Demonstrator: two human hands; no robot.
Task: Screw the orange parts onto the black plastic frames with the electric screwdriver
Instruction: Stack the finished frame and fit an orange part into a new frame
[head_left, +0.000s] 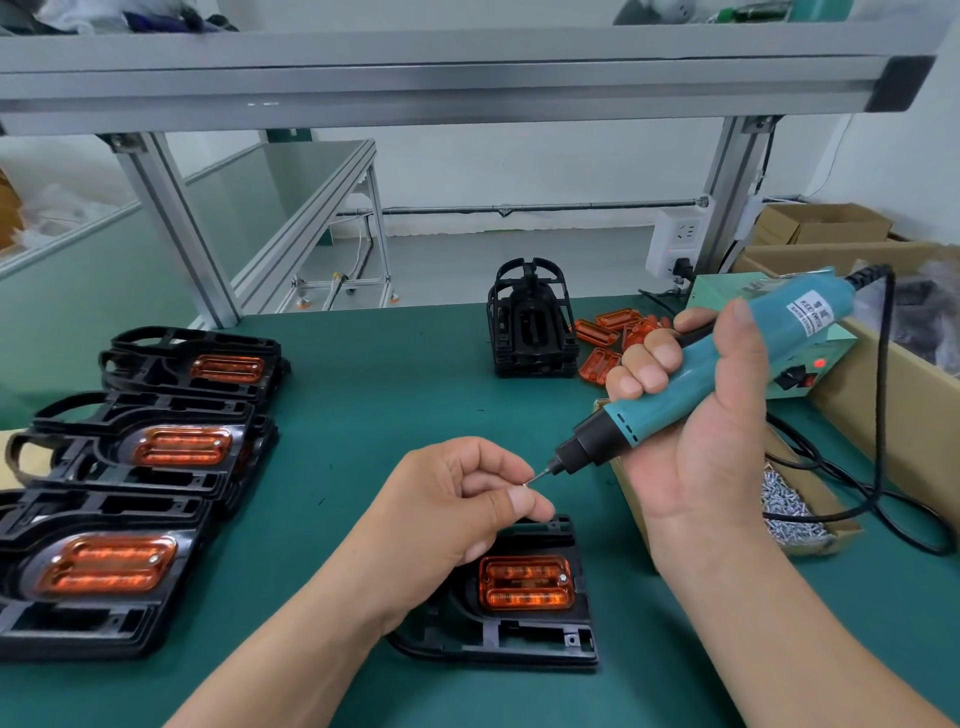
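A black plastic frame (524, 642) lies on the green mat near the front, with an orange part (525, 582) seated in it and one screw showing at that part's right end. Above it my left hand (457, 512) pinches a small screw (524, 484) against the bit of the teal electric screwdriver (701, 384). My right hand (696, 415) grips the screwdriver's body, its tip pointing down and left. Loose orange parts (605, 338) lie at the back beside an upright stack of bare black frames (530, 322).
Three piles of frames fitted with orange parts (150, 452) sit at the left. A cardboard tray of screws (789, 506) lies at the right, under my right wrist. The screwdriver's black cable (883, 415) loops to a green power box (810, 364). Cardboard boxes (883, 395) line the right edge.
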